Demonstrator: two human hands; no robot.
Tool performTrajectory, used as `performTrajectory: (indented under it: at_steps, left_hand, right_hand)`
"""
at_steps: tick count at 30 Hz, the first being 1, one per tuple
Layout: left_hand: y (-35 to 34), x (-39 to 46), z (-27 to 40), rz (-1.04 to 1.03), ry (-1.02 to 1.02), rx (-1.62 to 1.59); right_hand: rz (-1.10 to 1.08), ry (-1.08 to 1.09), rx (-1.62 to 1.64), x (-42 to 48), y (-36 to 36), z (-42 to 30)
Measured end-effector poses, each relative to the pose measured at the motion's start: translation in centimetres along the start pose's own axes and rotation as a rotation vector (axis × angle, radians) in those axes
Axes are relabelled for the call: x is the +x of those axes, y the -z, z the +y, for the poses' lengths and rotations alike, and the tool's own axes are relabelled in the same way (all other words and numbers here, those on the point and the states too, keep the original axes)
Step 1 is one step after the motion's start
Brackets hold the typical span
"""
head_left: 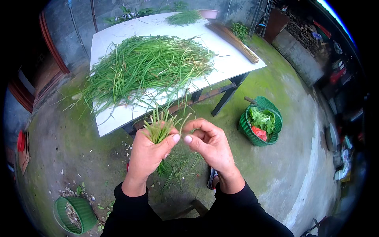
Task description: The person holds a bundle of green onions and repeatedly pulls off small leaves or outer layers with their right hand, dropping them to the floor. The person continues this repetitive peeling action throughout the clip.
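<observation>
My left hand (152, 148) is closed around a bunch of green chive-like stalks (160, 130). Their pale cut ends point up and away from me, and the leafy ends hang below the fist. One stalk (184, 122) leans out to the right by the left thumb. Beside it is my right hand (208, 142), its fingers curled and a gap between thumb and forefinger. Nothing is plainly held there. Beyond both hands, a large heap of the same greens (151, 65) covers much of a white table (115, 126), with blades hanging over its near edge.
A broom-like bundle (237, 43), a smaller pile of greens (184, 17) and a pink basin (208, 14) are at the table's far side. A green woven basket (260, 142) with leaves stands right. Another green basket (84, 213) lies lower left. Trimmings (183, 169) litter the floor.
</observation>
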State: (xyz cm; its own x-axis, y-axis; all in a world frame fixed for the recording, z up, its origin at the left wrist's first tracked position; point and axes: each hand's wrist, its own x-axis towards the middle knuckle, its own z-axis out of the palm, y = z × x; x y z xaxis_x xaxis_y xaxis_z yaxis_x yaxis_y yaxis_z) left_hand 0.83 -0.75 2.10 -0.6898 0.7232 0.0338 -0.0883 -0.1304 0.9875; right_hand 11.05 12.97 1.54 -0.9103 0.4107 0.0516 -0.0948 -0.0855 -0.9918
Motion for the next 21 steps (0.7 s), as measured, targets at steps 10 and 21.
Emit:
performTrajectory:
  at_steps: [10,21]
  left_hand:
    - [0.4,0.1,0.0,-0.107,0.134,-0.051]
    - [0.1,0.1,-0.3,-0.079,0.047,-0.004]
  right_hand:
    - [-0.018,0.061,0.237,0.7,0.4,0.9]
    - [-0.144,0.045,0.096,0.5,0.7,0.3]
